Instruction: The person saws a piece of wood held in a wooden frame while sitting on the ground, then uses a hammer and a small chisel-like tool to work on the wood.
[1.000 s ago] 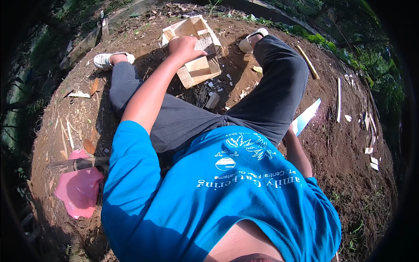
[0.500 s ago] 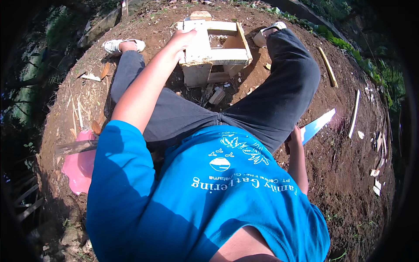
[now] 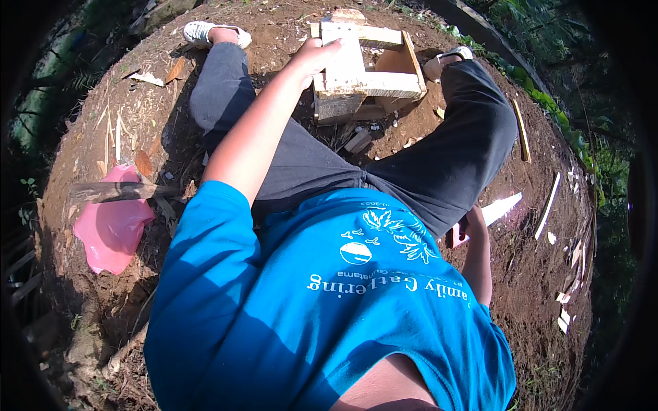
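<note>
A box-like frame of rough wooden boards stands on the ground between my feet, with an opening in its top. My left hand is closed on the board along its left side, thumb lying on the pale top face. Down beside my right thigh, my right hand is closed around the handle of a hand saw. Its bright blade points out to the right, away from the wooden frame. My thigh and fingers hide part of the handle.
Left of me, a pink plastic bag lies under a dark length of wood. Thin wooden strips and chips are scattered on the soil to the right. A wood offcut lies just below the frame.
The whole view has turned slightly clockwise, so the frame sits farther right in it. My left hand keeps its hold on the frame. Less of the saw blade shows beside my right hand.
</note>
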A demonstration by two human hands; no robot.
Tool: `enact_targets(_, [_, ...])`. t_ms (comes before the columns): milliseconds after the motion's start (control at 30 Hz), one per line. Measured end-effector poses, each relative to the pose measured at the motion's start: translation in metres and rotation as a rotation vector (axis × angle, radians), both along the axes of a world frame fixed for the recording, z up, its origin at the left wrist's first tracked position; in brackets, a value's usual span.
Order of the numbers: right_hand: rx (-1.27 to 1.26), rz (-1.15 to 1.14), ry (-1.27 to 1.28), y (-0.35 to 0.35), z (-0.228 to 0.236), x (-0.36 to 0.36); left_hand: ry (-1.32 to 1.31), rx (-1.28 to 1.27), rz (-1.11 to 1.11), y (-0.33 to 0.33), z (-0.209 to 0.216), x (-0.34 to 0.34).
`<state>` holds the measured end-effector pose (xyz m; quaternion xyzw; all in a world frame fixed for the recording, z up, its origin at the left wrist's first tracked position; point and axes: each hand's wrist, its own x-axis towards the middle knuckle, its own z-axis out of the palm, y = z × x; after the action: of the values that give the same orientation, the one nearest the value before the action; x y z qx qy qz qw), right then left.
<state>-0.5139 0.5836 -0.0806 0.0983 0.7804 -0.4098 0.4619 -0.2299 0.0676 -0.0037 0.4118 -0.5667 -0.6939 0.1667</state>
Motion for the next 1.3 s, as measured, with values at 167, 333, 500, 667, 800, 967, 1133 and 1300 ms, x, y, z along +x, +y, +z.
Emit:
enact_targets(167, [0.007, -0.014, 0.093, 0.041, 0.013, -0.072, -0.070, -0.273, -0.033, -0.002, 0.010, 0.044])
enact_targets(333, [-0.019, -0.263, 0.272, 0.022, 0.054, -0.078, -0.021, -0.686, 0.677, 0.002, 0.078, 0.198])
enact_targets(500, [0.183, -0.163, 0.232, 0.042, 0.022, -0.134, -0.532, -0.656, 0.817, 0.030, 0.021, 0.321])
enact_targets(667, [0.199, -0.190, 0.314, 0.023, 0.029, -0.114, -1.053, -0.504, 0.294, 0.073, -0.070, 0.333])
enact_targets(800, [0.193, -0.206, 0.340, 0.024, 0.034, -0.095, -0.850, -0.551, 0.064, 0.074, -0.098, 0.302])
enact_targets(967, [0.139, -0.249, 0.398, 0.029, 0.055, -0.069, -0.837, -0.740, -0.070, 0.072, -0.132, 0.284])
enact_targets(1133, [-0.075, -0.169, 0.401, 0.040, 0.117, -0.094, -0.645, -0.619, -0.031, 0.050, -0.144, 0.306])
enact_targets(1300, [-0.084, -0.143, 0.690, -0.007, 0.168, -0.111, -0.807, -0.711, 0.218, 0.019, -0.045, 0.307])
